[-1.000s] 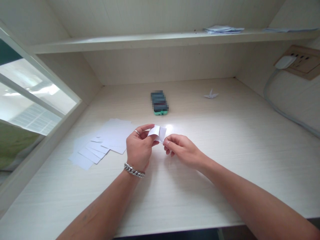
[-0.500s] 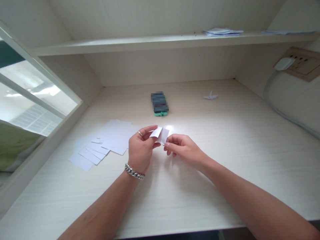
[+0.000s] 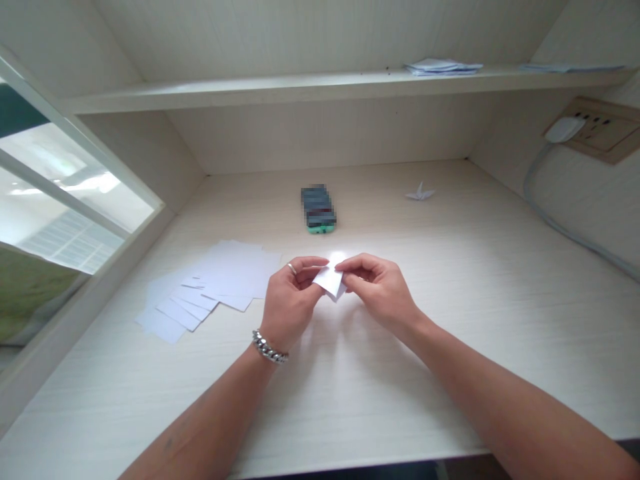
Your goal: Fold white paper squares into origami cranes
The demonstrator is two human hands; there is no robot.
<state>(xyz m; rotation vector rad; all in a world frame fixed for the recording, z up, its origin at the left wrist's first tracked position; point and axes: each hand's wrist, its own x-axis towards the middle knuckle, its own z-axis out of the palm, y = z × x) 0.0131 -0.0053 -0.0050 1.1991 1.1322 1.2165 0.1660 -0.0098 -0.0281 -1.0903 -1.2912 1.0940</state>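
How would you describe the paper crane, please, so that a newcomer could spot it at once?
On the pale desk, look toward the back, right of the green-edged phone. The paper crane there has spread, pointed tips, unlike the loose flat sheets at left and the folded paper in the left hand and right hand.
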